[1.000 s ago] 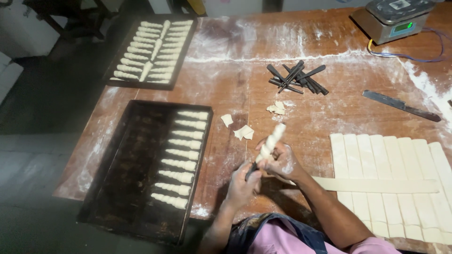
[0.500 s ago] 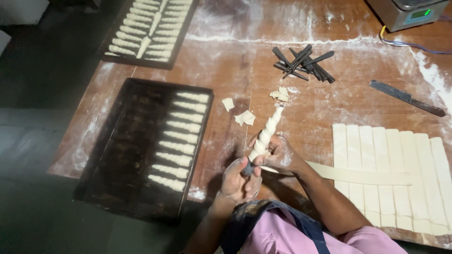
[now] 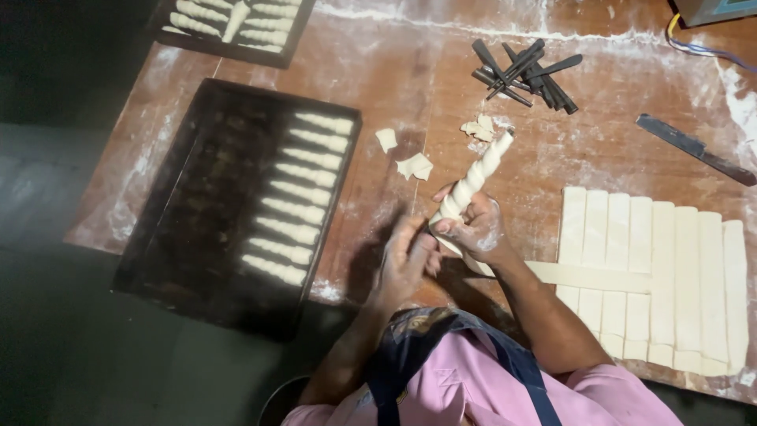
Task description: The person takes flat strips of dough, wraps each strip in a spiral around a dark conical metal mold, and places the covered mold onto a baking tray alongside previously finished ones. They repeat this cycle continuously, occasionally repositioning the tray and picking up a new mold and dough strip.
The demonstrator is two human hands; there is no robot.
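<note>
right hand (image 3: 477,229) grips the dough-wrapped cone (image 3: 473,180), left hand (image 3: 406,256) pinching its base; overlap each turn evenly.

Both hands (image 3: 445,241) grip spiral dough stick (image 3: 473,183).

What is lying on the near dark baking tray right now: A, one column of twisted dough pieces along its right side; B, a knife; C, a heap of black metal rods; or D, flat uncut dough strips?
A: the near tray holds a single column of twisted dough pieces by its right edge, while the black rods, flat dough strips and knife lie on the floured table.
</note>
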